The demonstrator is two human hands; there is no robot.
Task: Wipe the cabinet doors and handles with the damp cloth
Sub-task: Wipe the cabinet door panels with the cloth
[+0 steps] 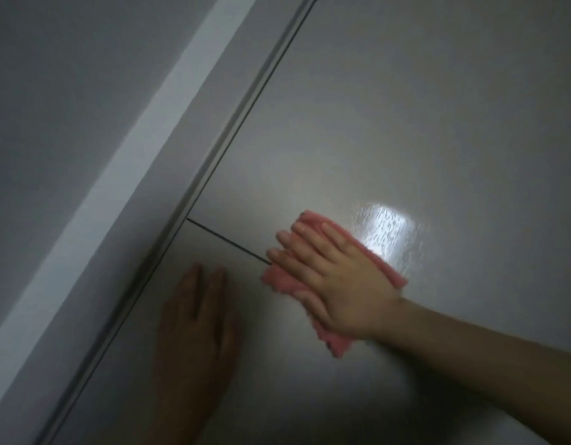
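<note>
A pink cloth (281, 279) lies flat against a glossy grey cabinet door (390, 107). My right hand (335, 281) presses it to the door with straight, spread fingers, right over the thin dark seam between two door panels (226, 240). A wet streaked patch (388, 229) shines just beyond the cloth. My left hand (197, 329) rests flat on the lower door panel (277, 380), fingers straight, in shadow, a little left of the cloth. No handle is in view.
A metal edge strip (232, 139) runs diagonally along the doors' left side. Beyond it lie a grey frame panel (168, 175), a pale band (130, 146) and a plain grey wall (53, 75).
</note>
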